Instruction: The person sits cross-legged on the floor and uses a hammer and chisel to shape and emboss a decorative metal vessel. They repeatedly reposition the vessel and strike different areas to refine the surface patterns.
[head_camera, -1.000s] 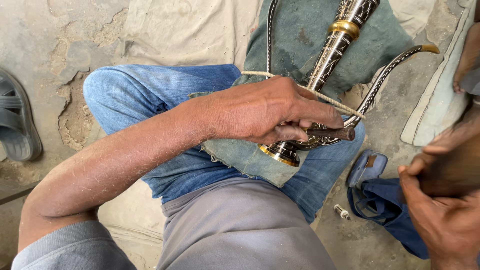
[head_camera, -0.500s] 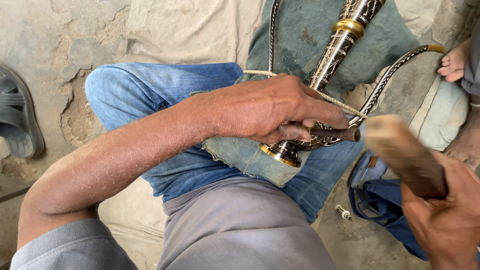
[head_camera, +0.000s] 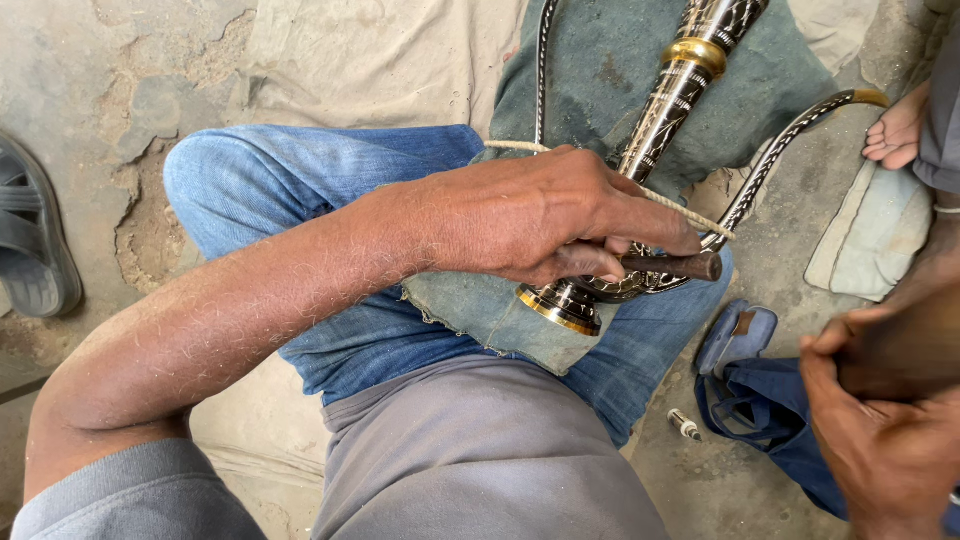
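Left hand (head_camera: 540, 215) grips a dark punch (head_camera: 670, 265) across the engraved metal stem (head_camera: 660, 120), right hand (head_camera: 880, 440) clutching a wooden mallet (head_camera: 910, 350) just beside its base

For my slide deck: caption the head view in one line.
Seated person's left hand grips a dark tool against an engraved metal stem on the knee; right hand holds a brown block.

We observed the engraved black-and-silver metal stem (head_camera: 680, 85) lying tilted across the knee, its brass-rimmed base (head_camera: 560, 305) on denim cloth.
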